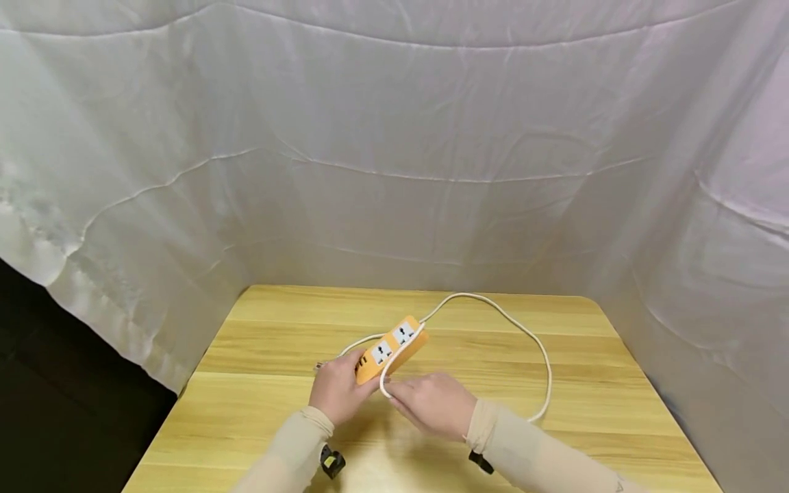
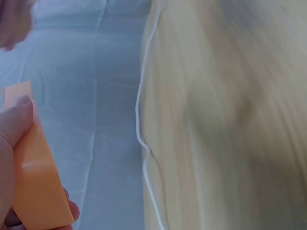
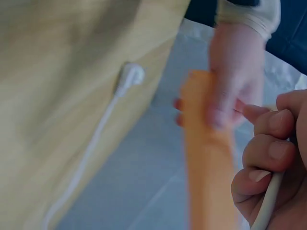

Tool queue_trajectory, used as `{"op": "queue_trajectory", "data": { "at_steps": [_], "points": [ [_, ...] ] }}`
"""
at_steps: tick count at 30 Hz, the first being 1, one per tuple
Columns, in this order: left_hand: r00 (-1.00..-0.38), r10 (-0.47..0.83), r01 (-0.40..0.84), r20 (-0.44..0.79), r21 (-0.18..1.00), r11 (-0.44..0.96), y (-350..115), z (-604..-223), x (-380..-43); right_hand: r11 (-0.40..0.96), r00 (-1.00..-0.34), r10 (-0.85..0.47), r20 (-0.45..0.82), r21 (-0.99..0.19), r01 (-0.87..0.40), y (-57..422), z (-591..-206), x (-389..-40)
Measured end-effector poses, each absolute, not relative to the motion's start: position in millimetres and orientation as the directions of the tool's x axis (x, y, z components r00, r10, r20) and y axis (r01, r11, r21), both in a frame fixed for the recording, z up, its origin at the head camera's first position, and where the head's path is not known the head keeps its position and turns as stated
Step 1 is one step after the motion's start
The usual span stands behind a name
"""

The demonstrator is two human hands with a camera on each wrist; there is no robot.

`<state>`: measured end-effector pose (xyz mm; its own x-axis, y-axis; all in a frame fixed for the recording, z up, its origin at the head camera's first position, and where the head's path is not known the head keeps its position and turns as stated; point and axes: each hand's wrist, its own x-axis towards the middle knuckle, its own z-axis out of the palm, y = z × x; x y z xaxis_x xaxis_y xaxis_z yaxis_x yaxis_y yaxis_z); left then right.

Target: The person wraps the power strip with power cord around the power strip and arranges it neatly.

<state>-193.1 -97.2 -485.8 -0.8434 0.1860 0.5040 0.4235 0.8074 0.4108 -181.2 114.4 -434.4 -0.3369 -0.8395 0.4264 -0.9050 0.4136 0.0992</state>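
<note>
An orange power strip (image 1: 394, 348) with white sockets is tilted up over the table, its near end gripped by my left hand (image 1: 340, 387). In the left wrist view the thumb lies along the orange side (image 2: 41, 177) of the strip, and fingertips show at its lower edge. My right hand (image 1: 436, 404) holds the white cord (image 1: 411, 340) close beside the strip. Curled fingers (image 3: 268, 151) wrap the cord in the right wrist view. From the strip's far end the cord runs across its top face to the right hand.
Another stretch of cord (image 1: 548, 363) loops over the right part of the wooden table (image 1: 277, 424). The white plug (image 3: 130, 76) lies on the tabletop at the left. Pale cloth curtains (image 1: 431, 205) stand behind the table and along its sides.
</note>
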Motion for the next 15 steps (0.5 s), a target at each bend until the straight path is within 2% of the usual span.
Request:
{"op": "queue_trajectory", "data": {
  "at_steps": [7,11,15],
  "points": [
    [-0.817,0.199,0.471,0.541,0.428,0.771,-101,-474,-191,0.415,-0.437,-0.833,0.340,-0.140,-0.899,127,-455,-180],
    [-0.785,0.248,0.534,0.568,0.417,0.736,-101,-469,-189,0.402,-0.460,-0.845,0.272,-0.245,-0.882,136,-463,-187],
    [-0.726,0.297,0.602,0.620,0.365,0.710,-100,-464,-186,0.401,-0.467,-0.856,0.223,-0.286,-0.870,146,-467,-197]
  ]
}}
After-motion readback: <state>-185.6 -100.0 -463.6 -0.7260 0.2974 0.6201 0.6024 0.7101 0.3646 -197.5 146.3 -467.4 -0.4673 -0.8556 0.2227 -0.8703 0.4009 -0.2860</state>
